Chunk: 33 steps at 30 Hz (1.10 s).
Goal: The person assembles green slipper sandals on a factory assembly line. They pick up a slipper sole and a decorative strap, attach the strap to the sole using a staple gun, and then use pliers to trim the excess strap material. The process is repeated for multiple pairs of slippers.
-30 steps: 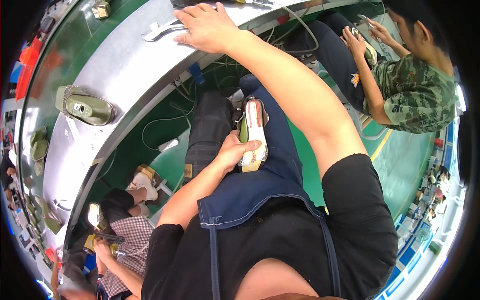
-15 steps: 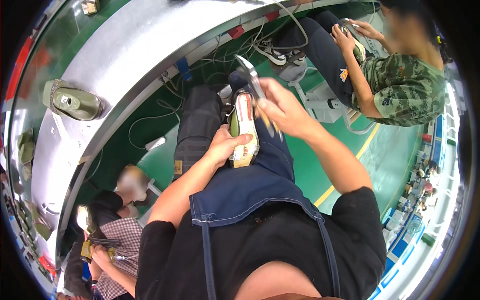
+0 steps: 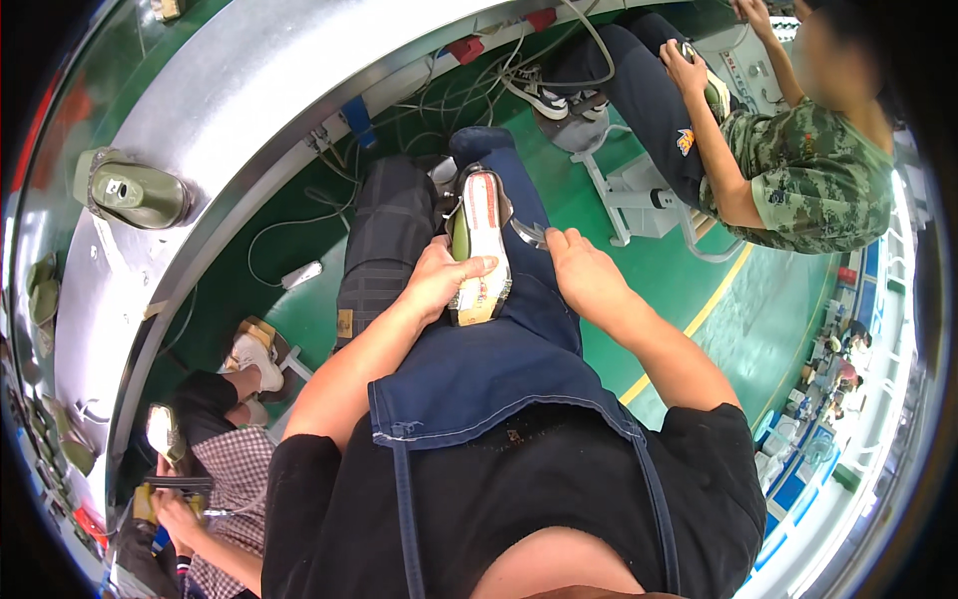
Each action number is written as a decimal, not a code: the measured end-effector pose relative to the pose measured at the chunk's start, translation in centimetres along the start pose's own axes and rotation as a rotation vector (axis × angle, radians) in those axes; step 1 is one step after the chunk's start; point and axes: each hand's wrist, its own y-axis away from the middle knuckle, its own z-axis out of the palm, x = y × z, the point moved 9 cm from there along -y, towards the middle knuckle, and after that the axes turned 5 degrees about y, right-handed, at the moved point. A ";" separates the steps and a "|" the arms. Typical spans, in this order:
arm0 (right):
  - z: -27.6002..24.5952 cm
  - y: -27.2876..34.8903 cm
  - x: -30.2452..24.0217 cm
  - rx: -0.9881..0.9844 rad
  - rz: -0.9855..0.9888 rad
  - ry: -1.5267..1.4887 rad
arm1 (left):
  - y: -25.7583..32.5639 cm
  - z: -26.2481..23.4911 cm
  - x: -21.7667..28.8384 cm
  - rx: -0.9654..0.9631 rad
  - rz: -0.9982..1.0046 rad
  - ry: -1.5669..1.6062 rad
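The lasted shoe was clasped sole-up by the left hand. Pincers, gripped by the right hand, had been lowered to its edge — seemingly within reach.

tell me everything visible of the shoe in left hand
The shoe lies bottom up, lengthwise on the lap: pale underside, red and white strip toward the far end, tan near end, green upper at left, material unclear. The left hand grips it, thumb on top; the metal tool at its right edge may touch it.
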 end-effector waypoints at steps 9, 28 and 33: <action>0.4 -0.9 -0.5 0.008 0.029 0.024 | -0.2 0.2 0.4 -0.036 0.044 0.043; 1.2 -1.0 -1.7 -0.015 0.001 0.036 | -0.4 -0.4 -0.1 -0.034 0.014 0.037; 1.4 -0.9 -2.0 -0.032 -0.011 0.042 | -0.2 0.0 0.3 -0.071 0.012 0.032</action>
